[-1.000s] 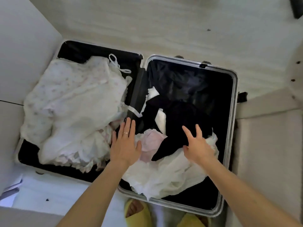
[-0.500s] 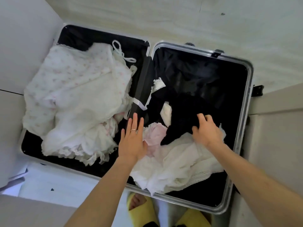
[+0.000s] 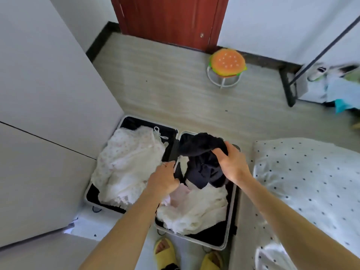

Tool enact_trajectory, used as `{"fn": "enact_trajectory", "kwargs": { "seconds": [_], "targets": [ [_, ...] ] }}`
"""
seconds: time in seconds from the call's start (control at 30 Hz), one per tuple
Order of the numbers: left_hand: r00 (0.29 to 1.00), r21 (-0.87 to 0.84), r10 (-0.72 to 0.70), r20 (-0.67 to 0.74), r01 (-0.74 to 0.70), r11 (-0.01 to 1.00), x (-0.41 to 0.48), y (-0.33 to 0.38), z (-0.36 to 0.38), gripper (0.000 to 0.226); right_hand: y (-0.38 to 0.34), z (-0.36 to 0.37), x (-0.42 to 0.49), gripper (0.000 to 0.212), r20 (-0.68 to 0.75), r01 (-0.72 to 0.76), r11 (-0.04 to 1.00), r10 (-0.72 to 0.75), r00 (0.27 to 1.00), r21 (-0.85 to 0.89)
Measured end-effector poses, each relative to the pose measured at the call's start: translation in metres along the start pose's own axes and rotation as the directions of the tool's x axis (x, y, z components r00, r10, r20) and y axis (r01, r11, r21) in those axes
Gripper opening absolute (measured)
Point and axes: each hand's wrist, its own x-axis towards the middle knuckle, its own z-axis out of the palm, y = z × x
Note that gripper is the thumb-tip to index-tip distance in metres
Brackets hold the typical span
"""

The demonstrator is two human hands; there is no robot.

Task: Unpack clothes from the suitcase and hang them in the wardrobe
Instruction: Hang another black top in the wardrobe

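Note:
An open suitcase (image 3: 232, 217) lies on the floor in front of me. Its left half holds a white floral garment (image 3: 128, 164). White and pale pink clothes (image 3: 198, 209) fill the right half. My right hand (image 3: 231, 164) grips a bunched black garment (image 3: 200, 149) and holds it up over the right half, its lower part hanging down. My left hand (image 3: 162, 179) is over the suitcase's middle hinge, beside the hanging black cloth, with its fingers bent downward. Whether they hold anything is hidden.
White wardrobe panels (image 3: 48, 94) stand close on the left. A bed with a dotted sheet (image 3: 311, 182) is on the right. Beyond the suitcase are a burger-shaped stool (image 3: 227, 64), a red door (image 3: 169, 18) and a black rack leg (image 3: 290, 88). My feet wear yellow slippers (image 3: 163, 252).
My right hand closed on the black garment and lifted it out of the right half. My head rose, so the room beyond the suitcase came into view. My left hand's fingers bent down.

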Motion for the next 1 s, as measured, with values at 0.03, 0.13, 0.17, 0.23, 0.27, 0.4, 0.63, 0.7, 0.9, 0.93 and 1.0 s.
{"fn": "enact_trajectory", "kwargs": {
  "seconds": [0.03,0.13,0.17,0.23,0.27,0.4,0.63,0.7,0.9,0.93,1.0],
  "targets": [
    [1.000,-0.027,0.007,0.006,-0.007,1.000,-0.017,0.009,-0.016,0.071,-0.017,-0.011,-0.012,0.021,0.004,0.005,1.000,-0.005,1.000,0.029],
    [0.995,-0.104,0.073,-0.068,-0.080,0.991,-0.103,0.045,-0.092,0.074,-0.104,-0.070,-0.080,0.033,0.023,0.045,0.991,-0.048,0.999,0.129],
    [0.994,-0.130,0.082,-0.076,-0.091,0.987,-0.121,0.056,-0.106,0.076,-0.120,-0.080,-0.091,0.038,0.035,0.057,0.984,-0.063,0.997,0.168],
    [0.985,-0.192,0.112,-0.133,-0.137,0.972,-0.176,0.075,-0.141,0.079,-0.163,-0.108,-0.131,0.040,0.064,0.088,0.966,-0.107,0.992,0.242],
    [0.979,-0.238,0.137,-0.152,-0.171,0.956,-0.197,0.083,-0.150,0.078,-0.176,-0.116,-0.146,0.039,0.080,0.089,0.955,-0.116,0.990,0.284],
    [0.956,-0.416,0.166,-0.242,-0.257,0.872,-0.298,0.100,-0.174,0.083,-0.225,-0.150,-0.219,0.024,0.135,0.143,0.896,-0.218,0.967,0.421],
    [0.869,-0.703,-0.063,-0.491,-0.353,0.618,-0.434,0.110,-0.172,0.029,-0.271,-0.164,-0.319,0.031,0.258,0.181,0.838,-0.353,0.899,0.514],
    [0.900,-0.761,-0.079,-0.428,-0.312,0.568,-0.467,0.105,-0.165,0.019,-0.273,-0.154,-0.346,0.032,0.304,0.135,0.815,-0.356,0.884,0.563],
    [0.874,-0.677,-0.179,-0.451,-0.204,0.707,-0.535,0.065,-0.135,0.017,-0.264,-0.120,-0.409,0.028,0.431,0.005,0.769,-0.363,0.826,0.639],
    [0.851,-0.678,-0.225,-0.475,-0.191,0.710,-0.555,0.050,-0.128,0.014,-0.258,-0.113,-0.423,0.026,0.450,-0.022,0.768,-0.352,0.821,0.641],
    [0.796,-0.668,-0.295,-0.529,-0.176,0.723,-0.593,0.024,-0.123,0.013,-0.244,-0.101,-0.444,0.021,0.493,-0.031,0.802,-0.335,0.803,0.596]
  ]
}}
